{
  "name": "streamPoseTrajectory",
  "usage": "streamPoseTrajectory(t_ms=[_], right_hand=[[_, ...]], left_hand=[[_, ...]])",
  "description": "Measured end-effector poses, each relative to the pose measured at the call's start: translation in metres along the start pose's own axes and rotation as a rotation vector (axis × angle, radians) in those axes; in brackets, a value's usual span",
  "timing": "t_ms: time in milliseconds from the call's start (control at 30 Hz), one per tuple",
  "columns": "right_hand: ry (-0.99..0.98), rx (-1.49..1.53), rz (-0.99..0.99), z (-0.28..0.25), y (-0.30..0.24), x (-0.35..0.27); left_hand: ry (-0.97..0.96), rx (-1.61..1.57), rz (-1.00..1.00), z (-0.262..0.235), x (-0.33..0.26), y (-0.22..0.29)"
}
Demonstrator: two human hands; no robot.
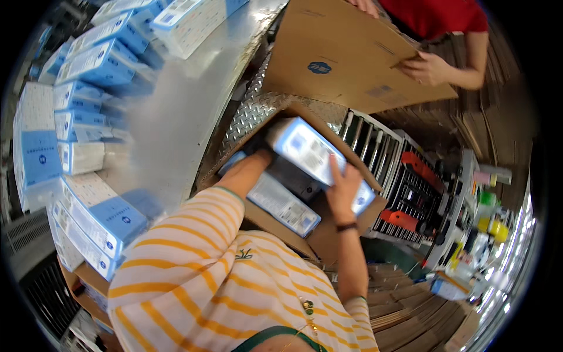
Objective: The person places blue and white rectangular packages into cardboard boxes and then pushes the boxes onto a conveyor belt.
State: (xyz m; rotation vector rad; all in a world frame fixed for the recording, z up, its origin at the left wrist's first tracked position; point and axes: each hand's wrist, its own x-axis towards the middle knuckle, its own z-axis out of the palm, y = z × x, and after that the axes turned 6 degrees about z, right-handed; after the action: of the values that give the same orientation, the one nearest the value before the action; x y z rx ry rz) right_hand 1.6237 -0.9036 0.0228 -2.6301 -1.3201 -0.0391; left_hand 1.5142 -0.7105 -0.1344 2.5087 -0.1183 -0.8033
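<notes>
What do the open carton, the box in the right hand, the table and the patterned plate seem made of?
Carton: cardboard, probably; matt brown, folded flaps. Box in the right hand: perhaps smooth coated card; printed, flat-sided, though blurred. Table: smooth grey metal, apparently; soft reflections. Plate: metal, probably; shiny raised tread.

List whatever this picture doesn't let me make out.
All in the head view:
Left hand: fingers hidden by shadow and the upper pack.
Upper pack: fine print blurred.
Box: floor mostly hidden by the packs.
Co-worker: head cut off by the top edge.
</notes>
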Motion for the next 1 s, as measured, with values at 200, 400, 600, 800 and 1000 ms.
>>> streamPoseTrajectory(t_ms=[200, 400, 600, 800, 1000], right_hand=[[-0.321, 0.042, -0.162, 0.128, -0.046, 0.024], [-0.615, -0.031, -0.077, 0.174, 0.047, -0.051], [-1.025, 0.534, 0.019, 0.139, 0.011, 0.018], [-0.754, 0.714, -0.072, 0.144, 0.009, 0.059], [-0.767, 0.665, -0.178, 0.151, 0.001, 0.085]], left_hand=[[0.098, -0.084, -0.014, 0.009, -0.001, 0.018], [0.247, -0.187, -0.03, 0.001, 0.013, 0.044], [0.59, -0.394, 0.241, -0.113, -0.068, 0.074], [2.468, 0.022, -0.663, -0.043, -0.422, 0.092], [2.17, -0.297, -2.205, 0.243, -0.541, 0.097]])
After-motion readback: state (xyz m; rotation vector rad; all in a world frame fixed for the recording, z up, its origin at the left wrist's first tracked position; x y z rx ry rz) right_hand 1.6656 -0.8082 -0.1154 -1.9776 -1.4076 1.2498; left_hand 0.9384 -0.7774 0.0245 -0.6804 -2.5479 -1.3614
